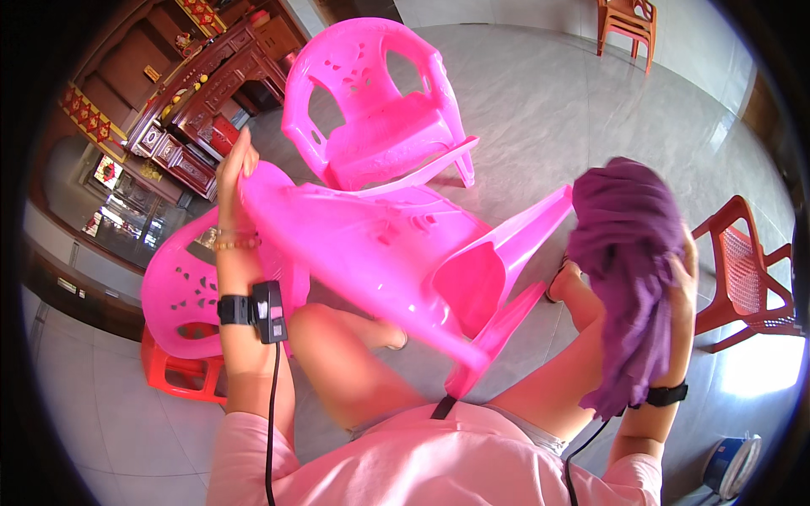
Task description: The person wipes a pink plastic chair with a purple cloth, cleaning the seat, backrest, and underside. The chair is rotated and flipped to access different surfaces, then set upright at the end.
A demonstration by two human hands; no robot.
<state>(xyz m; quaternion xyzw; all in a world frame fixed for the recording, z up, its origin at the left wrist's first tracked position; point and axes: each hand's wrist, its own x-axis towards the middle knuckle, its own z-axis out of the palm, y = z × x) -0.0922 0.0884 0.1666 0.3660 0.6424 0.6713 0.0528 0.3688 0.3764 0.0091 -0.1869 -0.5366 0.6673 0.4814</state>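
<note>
A pink plastic armchair (380,234) lies tipped over between my knees, its legs pointing up and to the right. My left hand (239,161) grips the chair's edge at the upper left, its fingers bent over the rim. At the right, my right hand (686,262) holds a bunched purple cloth (623,221), which hangs down along my forearm. The cloth's upper part is near the tip of a chair leg; whether they touch I cannot tell. Both wrists wear black straps with cables.
Another pink armchair (373,126) stands upright beyond. A third pink chair (183,281) is at the left, over a red plastic stool (183,373). A reddish-brown chair (740,272) stands right, stacked chairs (626,28) farther back. A carved wooden cabinet (215,95) is upper left, a blue-and-white bucket (731,465) lower right.
</note>
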